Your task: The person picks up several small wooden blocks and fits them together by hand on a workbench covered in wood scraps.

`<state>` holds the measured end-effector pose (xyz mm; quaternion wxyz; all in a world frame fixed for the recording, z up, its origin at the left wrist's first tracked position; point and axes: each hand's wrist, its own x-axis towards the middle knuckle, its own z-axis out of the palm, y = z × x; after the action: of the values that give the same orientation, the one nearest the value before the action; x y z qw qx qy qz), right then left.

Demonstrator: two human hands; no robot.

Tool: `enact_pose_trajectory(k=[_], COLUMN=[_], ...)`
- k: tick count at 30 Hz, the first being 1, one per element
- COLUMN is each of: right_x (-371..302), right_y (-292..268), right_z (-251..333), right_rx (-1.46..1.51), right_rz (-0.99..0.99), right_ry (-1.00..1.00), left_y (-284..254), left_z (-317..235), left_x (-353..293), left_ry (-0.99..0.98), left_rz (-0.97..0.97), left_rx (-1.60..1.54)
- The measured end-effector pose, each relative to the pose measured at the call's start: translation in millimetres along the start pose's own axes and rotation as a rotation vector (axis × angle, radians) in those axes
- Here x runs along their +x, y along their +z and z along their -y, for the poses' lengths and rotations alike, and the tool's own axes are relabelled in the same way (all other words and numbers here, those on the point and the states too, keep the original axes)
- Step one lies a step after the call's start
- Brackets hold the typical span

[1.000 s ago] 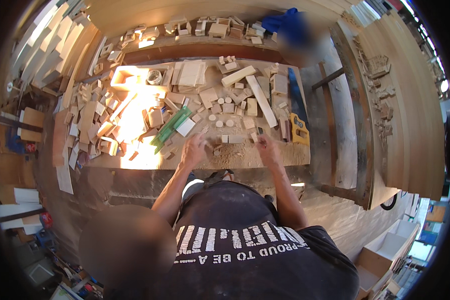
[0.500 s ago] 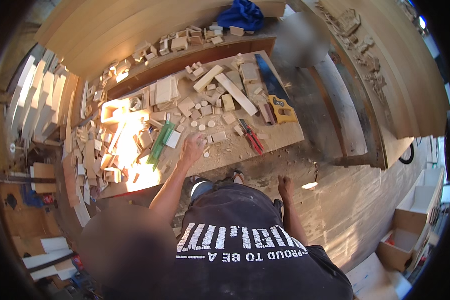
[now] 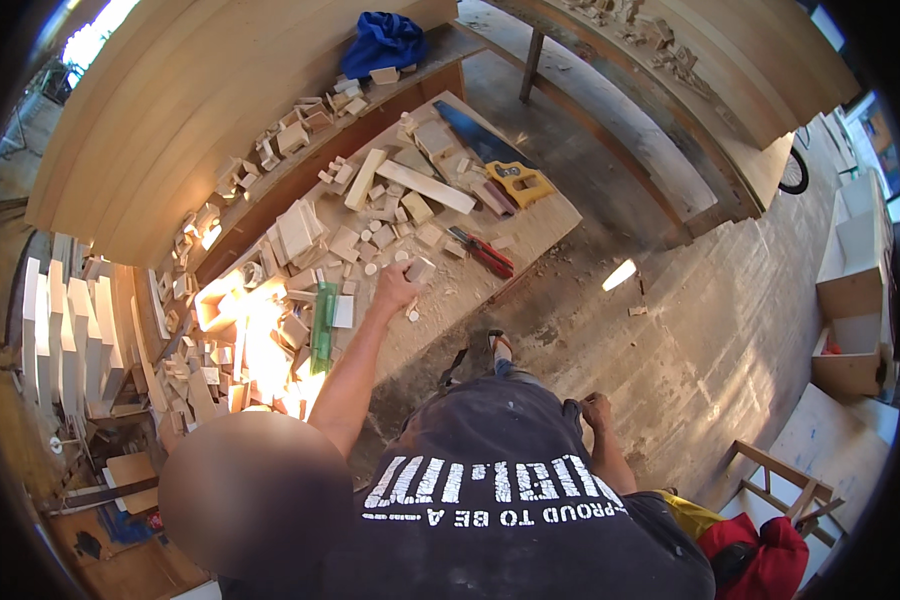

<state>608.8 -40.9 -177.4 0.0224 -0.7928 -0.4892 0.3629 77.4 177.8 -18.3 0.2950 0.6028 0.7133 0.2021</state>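
Observation:
My left hand [image 3: 397, 290] reaches over the worktable [image 3: 440, 310] with its fingers closed on a small wooden block [image 3: 421, 269]. A pale round wooden disc [image 3: 413, 314] lies just below that hand. Near it to the right are red-handled pliers [image 3: 488, 257], and to the left a green transparent strip [image 3: 323, 325]. Several wooden discs and offcuts [image 3: 382, 236] are spread just beyond. My right hand [image 3: 598, 412] hangs low by my side, away from the table. Its fingers are curled, and their inside is hidden.
A handsaw [image 3: 518, 180] with a yellow handle lies at the table's far right. Piled wood pieces [image 3: 295, 230] cover its left part, some in glaring sunlight. Stacked boards [image 3: 220, 110] stand behind a shelf. A blue cloth bundle [image 3: 385, 45] is at the back; a wooden stool [image 3: 785, 480] is at right.
My left hand has taken hold of the wooden block that lay beside it. The view has shifted, and a wooden stool and a red-and-yellow item now show at lower right.

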Motion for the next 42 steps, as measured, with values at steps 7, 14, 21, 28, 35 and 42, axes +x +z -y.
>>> enact_pose_trajectory(k=[7,14,21,28,35,42], right_x=[-34,-37,-41,17,94,59], right_y=[16,27,-18,6,69,45], right_z=[44,106,320,475,532,565], right_rx=[0.041,0.105,0.348,0.245,-0.029,0.155], right_rz=[0.050,0.105,0.047,0.191,0.056,0.531], right_ry=[-0.072,-0.165,-0.631,-0.912,-1.337,-1.317], left_y=[-29,-76,-108,-123,-121,-117], left_z=[29,15,0,7,11,6], left_x=[-20,-62,-91,-99,-134,-136], left_ry=[-0.217,-0.328,-0.298,-0.425,-0.541,-0.533], left_rz=[0.148,0.205,0.142,-0.065,-0.302,-0.461], left_rx=[-0.582,-0.842,-0.825,-0.850,-1.055,-1.077])
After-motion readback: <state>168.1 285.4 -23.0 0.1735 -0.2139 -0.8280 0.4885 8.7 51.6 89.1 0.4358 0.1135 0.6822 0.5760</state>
